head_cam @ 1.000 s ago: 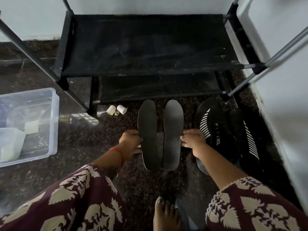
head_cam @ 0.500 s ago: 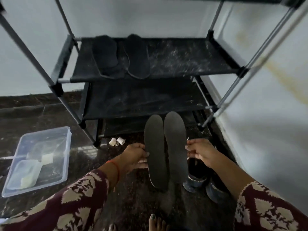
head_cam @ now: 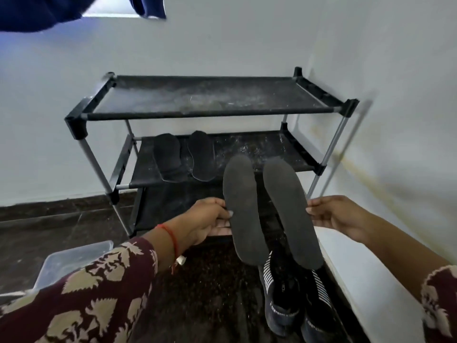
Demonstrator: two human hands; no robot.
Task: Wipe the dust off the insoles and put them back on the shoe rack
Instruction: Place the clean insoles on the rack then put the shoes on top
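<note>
I am logging two dark grey insoles held up side by side in the air, toes pointing far, heels near, in front of the shoe rack (head_cam: 210,112). The left insole (head_cam: 241,209) is being pinched at its left edge, about mid-length, by the left hand (head_cam: 210,219), thumb on top and fingers underneath. The right insole (head_cam: 291,211) is being gripped at its right edge by the right hand (head_cam: 333,214), fingers curled onto the rim. The two insoles are sitting just apart, not touching.

Both are hanging over a pair of black shoes with white stripes (head_cam: 291,298) standing on the dark speckled floor (head_cam: 210,280). The rack is standing against a white wall in a corner; its top shelf is looking dusty. On the middle shelf, toward the left, a second pair of black insoles (head_cam: 184,157) is lying flat. A clear plastic tub (head_cam: 71,258) is sitting on the floor at near left.

The held insoles are showing smooth, matte faces with faint smudges.
</note>
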